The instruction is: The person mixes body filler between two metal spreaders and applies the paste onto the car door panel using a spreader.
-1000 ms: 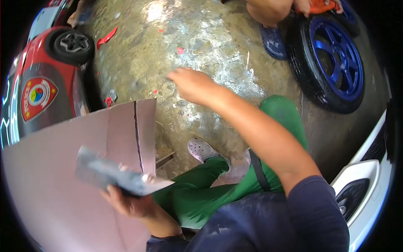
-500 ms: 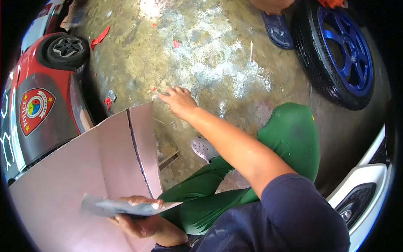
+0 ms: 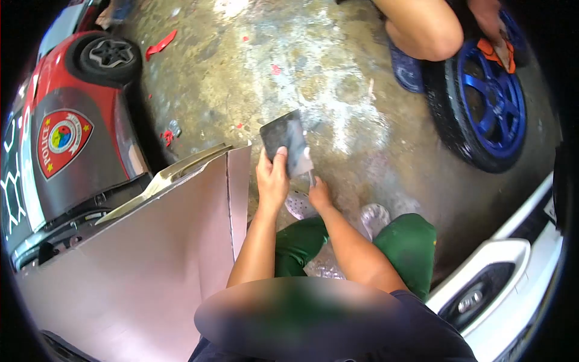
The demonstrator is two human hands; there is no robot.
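Note:
My left hand [image 3: 274,181] grips a dark, flat square plate [image 3: 278,134] from below, the thumb lying over its face. A pale grey smear covers the plate's right side. In my right hand [image 3: 319,194], closed round a thin handle, is a putty knife [image 3: 304,161]; its light blade lies against or just over the plate's right edge, and I cannot tell which. Both hands are held out over the floor, close together, above a pale perforated clog [image 3: 300,205].
To the left stands a large pinkish-grey panel [image 3: 163,241] beside a red and grey police car [image 3: 60,136]. A blue-rimmed wheel [image 3: 491,99] lies at the right, where another person's hand [image 3: 488,18] holds an orange cloth [image 3: 503,55]. A white bumper [image 3: 512,283] is nearby.
My left hand has moved forward and right with the plate. My right hand has come back from its reach to the plate, with the putty knife now visible in it. The view has shifted.

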